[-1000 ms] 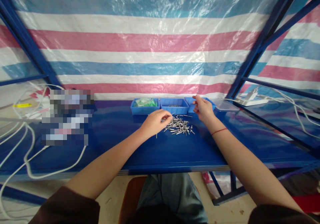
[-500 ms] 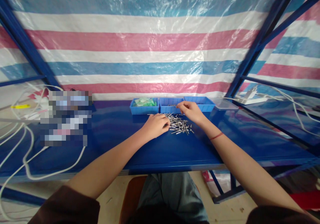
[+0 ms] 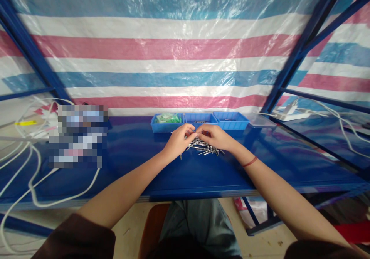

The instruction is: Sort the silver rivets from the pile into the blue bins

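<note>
A pile of thin silver blind rivets (image 3: 206,148) lies on the blue table in front of me. Over the pile's far side, my left hand (image 3: 180,139) and my right hand (image 3: 214,136) meet at the fingertips. The left fingers are curled, thumb toward the right hand, closed on something slim that looks like a rivet. My right thumb and fingers are pinched together; what sits in them is too small to make out. Just behind the hands stands the middle blue bin (image 3: 215,117), with a few metal pieces inside.
The left blue bin (image 3: 167,127) holds green and clear plastic packets. A right blue bin (image 3: 234,125) has a few small pieces, with a clear lid (image 3: 261,121) beside it. White cables (image 3: 37,197) cross the table's left end near a blurred-out area. A striped tarp (image 3: 173,47) hangs behind.
My right hand has come back from the middle bin toward me and down to the left hand. The left hand has lifted slightly from the pile and turned its fingers toward the right.
</note>
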The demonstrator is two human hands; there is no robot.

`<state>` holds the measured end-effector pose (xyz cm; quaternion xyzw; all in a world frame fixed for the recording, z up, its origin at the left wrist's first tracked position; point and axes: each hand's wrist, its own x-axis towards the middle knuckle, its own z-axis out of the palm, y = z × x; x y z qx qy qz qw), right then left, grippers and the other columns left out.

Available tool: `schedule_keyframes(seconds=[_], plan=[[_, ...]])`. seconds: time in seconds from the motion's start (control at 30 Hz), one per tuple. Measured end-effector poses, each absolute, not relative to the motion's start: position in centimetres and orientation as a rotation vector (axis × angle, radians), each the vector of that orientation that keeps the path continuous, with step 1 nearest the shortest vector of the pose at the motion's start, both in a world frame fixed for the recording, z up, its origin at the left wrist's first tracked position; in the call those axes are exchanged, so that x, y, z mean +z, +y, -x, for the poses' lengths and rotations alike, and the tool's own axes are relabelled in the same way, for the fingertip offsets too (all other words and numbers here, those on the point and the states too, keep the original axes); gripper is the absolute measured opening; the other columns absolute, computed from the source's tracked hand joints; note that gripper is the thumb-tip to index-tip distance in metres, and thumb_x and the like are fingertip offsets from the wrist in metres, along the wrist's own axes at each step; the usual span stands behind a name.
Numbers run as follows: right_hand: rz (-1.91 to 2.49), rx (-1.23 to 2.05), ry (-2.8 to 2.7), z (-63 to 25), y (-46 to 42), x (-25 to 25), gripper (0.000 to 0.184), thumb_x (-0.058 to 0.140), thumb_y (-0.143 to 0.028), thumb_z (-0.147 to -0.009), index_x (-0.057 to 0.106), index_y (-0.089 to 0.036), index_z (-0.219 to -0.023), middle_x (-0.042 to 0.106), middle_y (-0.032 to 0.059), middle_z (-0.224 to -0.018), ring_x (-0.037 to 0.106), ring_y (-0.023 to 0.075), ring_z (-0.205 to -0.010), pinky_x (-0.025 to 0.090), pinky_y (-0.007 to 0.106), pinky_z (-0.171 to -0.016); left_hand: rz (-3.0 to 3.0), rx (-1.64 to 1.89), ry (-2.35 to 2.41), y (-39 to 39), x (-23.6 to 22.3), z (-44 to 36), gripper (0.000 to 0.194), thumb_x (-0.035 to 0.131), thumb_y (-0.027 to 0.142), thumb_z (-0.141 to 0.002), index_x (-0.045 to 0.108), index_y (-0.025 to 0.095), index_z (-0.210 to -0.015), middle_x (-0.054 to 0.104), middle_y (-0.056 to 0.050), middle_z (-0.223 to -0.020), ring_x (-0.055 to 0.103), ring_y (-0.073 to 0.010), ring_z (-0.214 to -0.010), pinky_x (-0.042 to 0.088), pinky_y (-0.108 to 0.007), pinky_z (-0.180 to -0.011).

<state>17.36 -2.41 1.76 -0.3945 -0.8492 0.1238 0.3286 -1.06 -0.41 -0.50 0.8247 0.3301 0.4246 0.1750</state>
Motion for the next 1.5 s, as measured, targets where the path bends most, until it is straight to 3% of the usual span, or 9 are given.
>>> schedule_keyframes(seconds=[0.23,0.4,0.77,1.03,1.2,1.37,1.5], plan=[[1.027,0.415,-2.145,-17.1,-2.5,1.7,0.026,0.052,-0.036,-0.088,0.065,-0.014,-0.086,0.065,0.0053,-0.079,0.054,0.0133,-0.065,0.041,0.026,-0.060,-2.245,1.257,0.900,-0.3,-0.3,1.0,0.009,0.057,0.027,-0.085,0.061,0.019,-0.087,0.068,-0.001,-0.086,0.064,-0.0137,-0.078,0.048,-0.024,-0.069],[1.042,0.435,-2.139,-17.1,-2.5,1.7,0.020,0.055,-0.031,-0.085,0.065,-0.014,-0.087,0.066,0.0046,-0.081,0.055,0.0127,-0.067,0.043,0.026,-0.063,-2.233,1.301,0.857,-0.4,-0.2,1.1,0.009,0.057,0.026,-0.086,0.060,0.018,-0.087,0.066,-0.001,-0.084,0.063,-0.0136,-0.079,0.048,-0.024,-0.071],[0.998,0.204,-1.977,-17.3,-2.4,2.0,0.013,0.060,-0.028,-0.082,0.065,-0.016,-0.079,0.066,0.0036,-0.077,0.054,0.0119,-0.063,0.042,0.026,-0.059,-2.140,1.415,0.861,-0.3,0.3,1.1,0.008,0.054,0.023,-0.086,0.059,0.017,-0.089,0.063,-0.004,-0.090,0.059,-0.0124,-0.075,0.047,-0.022,-0.064],[0.979,0.105,-1.925,-16.8,-3.2,2.7,0.025,0.056,-0.037,-0.086,0.063,-0.017,-0.072,0.064,0.0031,-0.072,0.052,0.0124,-0.062,0.041,0.026,-0.059,-2.166,1.265,0.924,0.1,-0.2,1.1,0.015,0.051,0.030,-0.089,0.059,0.017,-0.089,0.064,-0.004,-0.091,0.060,-0.0142,-0.078,0.049,-0.025,-0.069],[1.174,-0.164,-1.729,-19.1,-1.7,2.9,0.027,0.054,-0.038,-0.086,0.063,-0.017,-0.071,0.064,0.0042,-0.070,0.053,0.0145,-0.062,0.041,0.028,-0.063,-2.286,1.265,0.977,0.4,0.0,1.4,0.019,0.051,0.029,-0.089,0.059,0.017,-0.101,0.063,-0.004,-0.092,0.059,-0.0131,-0.075,0.049,-0.027,-0.072],[1.584,-0.397,-1.403,-24.1,0.8,2.1,0.032,0.049,-0.039,-0.086,0.069,-0.014,-0.081,0.067,0.0111,-0.079,0.059,0.0222,-0.075,0.044,0.033,-0.073,-2.583,0.997,0.968,0.5,0.9,2.5,0.017,0.048,0.023,-0.088,0.063,0.018,-0.085,0.062,-0.003,-0.083,0.057,-0.0142,-0.074,0.046,-0.029,-0.076],[1.857,-0.449,-1.381,-26.1,1.5,1.6,0.037,0.055,-0.039,-0.081,0.070,-0.009,-0.097,0.067,0.0164,-0.087,0.061,0.0268,-0.081,0.044,0.037,-0.076,-2.726,0.776,0.973,0.2,1.5,3.1,0.015,0.049,0.017,-0.083,0.064,0.018,-0.083,0.062,-0.003,-0.085,0.058,-0.0154,-0.076,0.044,-0.028,-0.074]])
